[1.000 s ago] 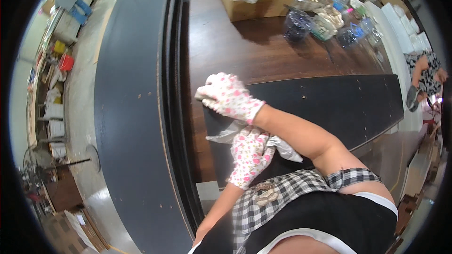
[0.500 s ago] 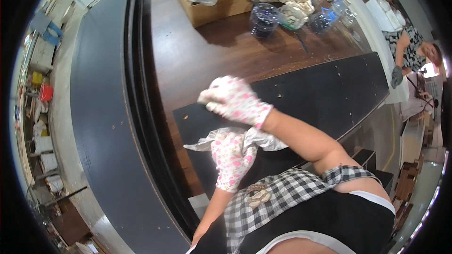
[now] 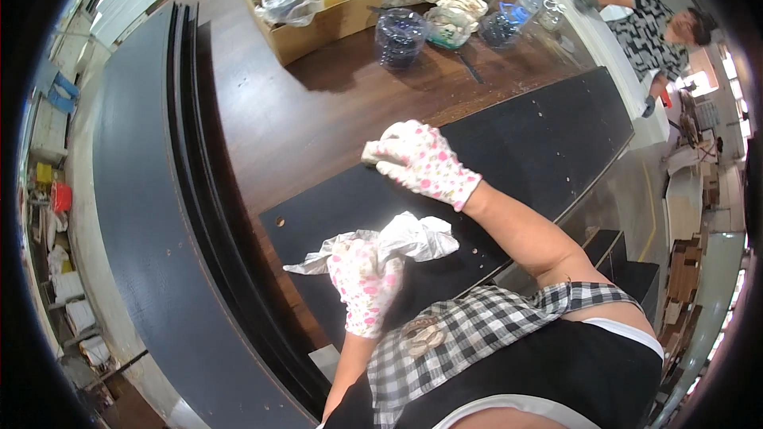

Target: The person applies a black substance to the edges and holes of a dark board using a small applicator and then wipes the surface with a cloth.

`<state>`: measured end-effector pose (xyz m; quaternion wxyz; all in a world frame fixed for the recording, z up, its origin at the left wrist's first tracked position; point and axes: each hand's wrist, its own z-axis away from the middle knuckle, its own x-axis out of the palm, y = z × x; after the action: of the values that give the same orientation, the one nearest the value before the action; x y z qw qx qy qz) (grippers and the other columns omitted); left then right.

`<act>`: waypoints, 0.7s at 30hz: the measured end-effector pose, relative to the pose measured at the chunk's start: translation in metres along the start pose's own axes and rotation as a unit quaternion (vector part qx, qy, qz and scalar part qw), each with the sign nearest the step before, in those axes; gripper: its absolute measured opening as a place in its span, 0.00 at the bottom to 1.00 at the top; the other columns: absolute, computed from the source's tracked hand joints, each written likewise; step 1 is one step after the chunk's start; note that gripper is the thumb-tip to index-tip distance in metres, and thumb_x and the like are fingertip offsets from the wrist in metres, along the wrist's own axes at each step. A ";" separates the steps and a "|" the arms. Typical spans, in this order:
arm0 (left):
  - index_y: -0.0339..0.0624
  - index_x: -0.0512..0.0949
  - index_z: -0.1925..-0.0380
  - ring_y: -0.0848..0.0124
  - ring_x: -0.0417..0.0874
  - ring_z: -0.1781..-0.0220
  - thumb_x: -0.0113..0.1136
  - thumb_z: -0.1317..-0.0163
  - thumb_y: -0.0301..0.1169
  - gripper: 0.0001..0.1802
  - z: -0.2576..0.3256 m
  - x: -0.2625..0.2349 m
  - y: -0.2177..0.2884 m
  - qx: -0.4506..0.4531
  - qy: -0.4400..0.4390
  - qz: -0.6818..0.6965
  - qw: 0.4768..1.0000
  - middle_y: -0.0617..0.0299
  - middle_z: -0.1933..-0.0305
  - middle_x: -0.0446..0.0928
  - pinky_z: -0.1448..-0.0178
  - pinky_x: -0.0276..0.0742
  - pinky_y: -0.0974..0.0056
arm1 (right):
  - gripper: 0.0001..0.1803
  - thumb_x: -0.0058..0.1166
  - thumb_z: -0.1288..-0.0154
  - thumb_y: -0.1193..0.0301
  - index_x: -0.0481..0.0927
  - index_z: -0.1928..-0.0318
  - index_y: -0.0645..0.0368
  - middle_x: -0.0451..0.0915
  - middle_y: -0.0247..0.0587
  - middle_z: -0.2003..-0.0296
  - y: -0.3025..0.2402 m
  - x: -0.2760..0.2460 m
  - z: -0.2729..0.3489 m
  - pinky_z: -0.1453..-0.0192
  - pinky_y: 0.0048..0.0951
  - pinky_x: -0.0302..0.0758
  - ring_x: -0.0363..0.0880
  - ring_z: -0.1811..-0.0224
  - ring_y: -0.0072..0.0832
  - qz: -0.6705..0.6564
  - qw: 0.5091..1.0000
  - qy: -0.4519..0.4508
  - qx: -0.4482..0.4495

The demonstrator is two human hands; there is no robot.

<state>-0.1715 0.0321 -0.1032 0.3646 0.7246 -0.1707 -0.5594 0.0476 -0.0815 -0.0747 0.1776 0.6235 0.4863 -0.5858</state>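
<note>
My left hand (image 3: pixel 364 294), in a white glove with a pink floral pattern, is closed around a crumpled pale grey cloth (image 3: pixel 421 237). The cloth spreads out on both sides of the fist, over the near part of a black panel (image 3: pixel 540 137). Farther forward and to the right, my right hand (image 3: pixel 429 165) wears a matching glove. Its fingers are curled over a small pale block (image 3: pixel 369 152), mostly hidden by the glove, above the panel's far edge. A round hole and several light specks mark the black surface.
Long dark boards (image 3: pixel 143 191) lie stacked on the left. At the back of the brown table (image 3: pixel 254 119) stand a cardboard box (image 3: pixel 334 30) of mixed items, a plastic-wrapped dark bundle (image 3: pixel 400 38) and plastic bottles (image 3: pixel 505 24). Another person (image 3: pixel 648 36) works beyond a white panel at right.
The view has shifted, so the table and boards sit farther left. My right hand has moved right over the panel, away from the cloth. My left hand still grips the cloth.
</note>
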 end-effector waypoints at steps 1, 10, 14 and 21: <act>0.45 0.80 0.65 0.52 0.76 0.53 0.68 0.54 0.37 0.16 0.001 -0.001 0.000 0.000 0.015 -0.006 1.000 0.55 0.62 0.77 0.44 0.69 0.49 | 0.09 0.60 0.39 0.59 0.85 0.58 0.40 0.81 0.37 0.65 0.022 -0.009 0.005 0.50 0.43 0.77 0.80 0.56 0.41 0.021 1.000 0.001 0.007; 0.45 0.83 0.52 0.49 0.76 0.46 0.68 0.49 0.37 0.23 0.001 0.003 0.004 -0.010 0.025 -0.035 0.999 0.51 0.53 0.80 0.38 0.69 0.47 | 0.11 0.57 0.35 0.56 0.85 0.57 0.44 0.82 0.37 0.64 0.068 -0.039 0.027 0.50 0.42 0.77 0.81 0.56 0.40 0.039 0.999 0.008 0.025; 0.45 0.83 0.57 0.50 0.78 0.49 0.68 0.49 0.36 0.18 0.006 0.008 0.000 0.015 0.051 -0.071 0.996 0.53 0.57 0.81 0.38 0.70 0.48 | 0.09 0.58 0.37 0.56 0.87 0.59 0.39 0.81 0.38 0.66 0.118 -0.052 0.052 0.53 0.43 0.77 0.81 0.58 0.41 0.095 0.994 0.021 0.042; 0.49 0.83 0.50 0.51 0.77 0.47 0.69 0.51 0.35 0.23 -0.002 -0.006 0.018 -0.003 -0.004 -0.047 0.999 0.54 0.57 0.81 0.38 0.68 0.48 | 0.08 0.59 0.38 0.57 0.86 0.63 0.42 0.81 0.38 0.68 0.066 -0.048 0.023 0.52 0.44 0.78 0.81 0.59 0.40 0.011 0.999 0.027 0.018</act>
<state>-0.1691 0.0245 -0.0862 0.3392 0.7286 -0.1366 -0.5792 0.0961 -0.1496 -0.0601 0.1596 0.6472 0.4738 -0.5754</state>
